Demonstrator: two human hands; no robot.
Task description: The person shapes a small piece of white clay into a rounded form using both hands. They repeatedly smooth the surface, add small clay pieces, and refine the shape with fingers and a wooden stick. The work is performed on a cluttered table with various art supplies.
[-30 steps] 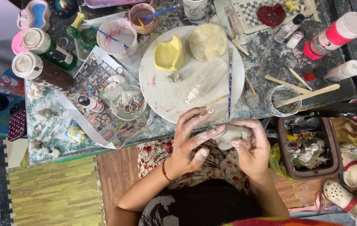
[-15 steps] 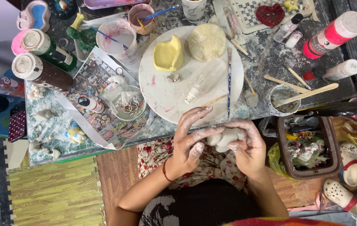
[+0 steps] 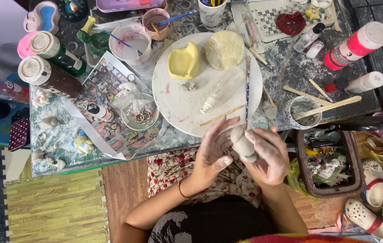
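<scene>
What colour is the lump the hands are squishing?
Pale grey clay lump, seen best in the head view.

The person is wearing a thin bracelet (image 3: 182, 191) on the left wrist, low in the middle of the frame. Both forearms are showing bare, sleeveless. A floral red-and-cream garment (image 3: 173, 167) is covering the lap, and pale dust is coating both hands.

Grey clay lump (image 3: 243, 145): matt, smooth. Round work board (image 3: 187, 105): white, paint-smeared. Stick (image 3: 333, 106) at 3 o'clock: bare wood.
</scene>
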